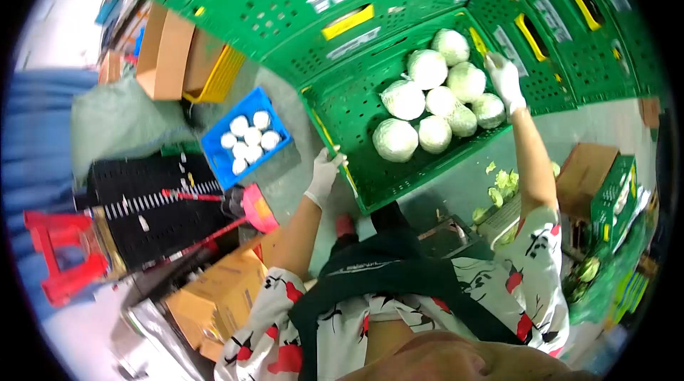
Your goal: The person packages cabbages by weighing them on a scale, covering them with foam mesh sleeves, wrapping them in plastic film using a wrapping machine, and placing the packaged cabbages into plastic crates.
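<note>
A green crate [335,110] with yellow handles holds several pale round vegetables in net wrap, one of them a large one [395,140] at the near left. My left hand [325,173], in a white glove, has its fingers wrapped over the crate's left rim. On the opposite side, my gloved right hand [504,82] grips the crate's right edge by the yellow handle. The vegetables lie between my two hands, and neither hand touches them.
Stacked green crates [285,18] rise behind and to the right. At left are a blue crate [211,140] of white round items, a red-handled pallet jack [60,256] and a cardboard box [224,295]. Loose leaves [504,183] lie at right.
</note>
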Available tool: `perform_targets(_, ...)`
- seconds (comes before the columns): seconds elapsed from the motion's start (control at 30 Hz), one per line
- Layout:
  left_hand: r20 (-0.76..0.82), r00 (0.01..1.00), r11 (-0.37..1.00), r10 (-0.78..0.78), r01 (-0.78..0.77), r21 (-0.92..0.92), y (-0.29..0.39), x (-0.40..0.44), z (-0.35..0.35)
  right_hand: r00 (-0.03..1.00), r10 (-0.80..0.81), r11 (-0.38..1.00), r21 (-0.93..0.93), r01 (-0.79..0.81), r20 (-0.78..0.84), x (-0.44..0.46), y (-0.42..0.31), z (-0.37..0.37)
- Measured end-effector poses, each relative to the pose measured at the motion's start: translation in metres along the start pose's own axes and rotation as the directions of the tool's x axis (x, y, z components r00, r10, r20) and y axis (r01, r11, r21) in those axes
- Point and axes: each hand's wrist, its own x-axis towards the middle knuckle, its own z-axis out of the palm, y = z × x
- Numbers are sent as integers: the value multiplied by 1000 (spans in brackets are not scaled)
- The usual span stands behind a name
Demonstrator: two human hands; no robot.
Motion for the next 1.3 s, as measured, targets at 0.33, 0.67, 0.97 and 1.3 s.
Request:
perform_targets(0.33,34,987,959,156,-144,-245,-60,16,-14,877,473,834,277,-477,83,-279,-22,9)
perform_targets(0.67,71,955,957,288,-284,-58,-73,36,-34,816,540,738,351,-576,204,-401,-137,-20)
perform_targets(0.97,298,936,974,185,-133,-186,-7,118,-124,823,562,818,199,-539,-78,-555,-271,96)
perform_targets(1.3,402,889,975,220,-181,-131,47,263,-225,665,716,695,132,-706,-212,-585,-414,175)
